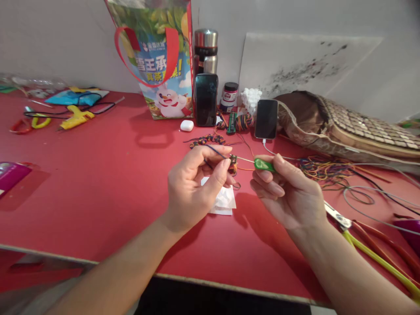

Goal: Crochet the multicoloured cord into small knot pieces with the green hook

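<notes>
Knotted cord (233,166) is pinched in the fingers of the left hand (197,186), apparently to steady it against the green-handled tool (262,165) gripped in the fingers of the right hand (295,192), with white paper (225,199) below the left fingers and an upright black phone (206,100) beyond.

Both hands (197,188) (293,197) pinched, forearms (121,262) slanting inward

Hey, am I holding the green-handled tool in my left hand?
No, the green-handled tool is in your right hand, while your left hand holds a small knotted cord piece.
</notes>
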`<action>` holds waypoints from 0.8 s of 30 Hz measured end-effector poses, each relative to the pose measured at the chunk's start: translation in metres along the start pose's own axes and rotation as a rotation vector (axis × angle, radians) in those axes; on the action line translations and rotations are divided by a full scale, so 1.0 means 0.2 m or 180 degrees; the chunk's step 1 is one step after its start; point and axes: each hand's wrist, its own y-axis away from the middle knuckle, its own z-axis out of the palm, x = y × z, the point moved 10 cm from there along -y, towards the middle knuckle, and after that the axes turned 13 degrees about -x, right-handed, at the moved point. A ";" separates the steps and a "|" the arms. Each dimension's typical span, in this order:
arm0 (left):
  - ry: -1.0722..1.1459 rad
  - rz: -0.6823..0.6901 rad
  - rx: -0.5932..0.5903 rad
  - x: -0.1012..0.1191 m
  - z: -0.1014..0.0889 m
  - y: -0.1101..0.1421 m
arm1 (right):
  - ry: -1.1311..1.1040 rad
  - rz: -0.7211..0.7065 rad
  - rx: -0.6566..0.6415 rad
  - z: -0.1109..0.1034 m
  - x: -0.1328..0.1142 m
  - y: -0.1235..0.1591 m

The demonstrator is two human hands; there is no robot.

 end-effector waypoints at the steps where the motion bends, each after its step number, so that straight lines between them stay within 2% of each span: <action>1: 0.0037 0.0011 -0.0009 0.00 0.00 0.00 | -0.0021 -0.0009 0.0011 0.00 0.00 0.00; 9: 0.0890 -0.0717 -0.0069 -0.14 0.02 -0.03 | -0.0127 -0.0028 0.0058 0.02 0.01 -0.01; 13: 0.1184 -0.0954 -0.0124 -0.20 0.03 -0.03 | 0.0029 -0.0198 0.0207 0.01 0.01 0.01; 17: 0.1142 -0.1087 -0.0230 -0.23 0.05 -0.02 | 0.0275 -0.0367 0.0202 0.02 -0.01 0.02; 24: 0.0554 -0.1086 -0.0273 -0.21 0.04 -0.02 | 0.0530 -0.0361 0.0228 0.02 -0.02 0.03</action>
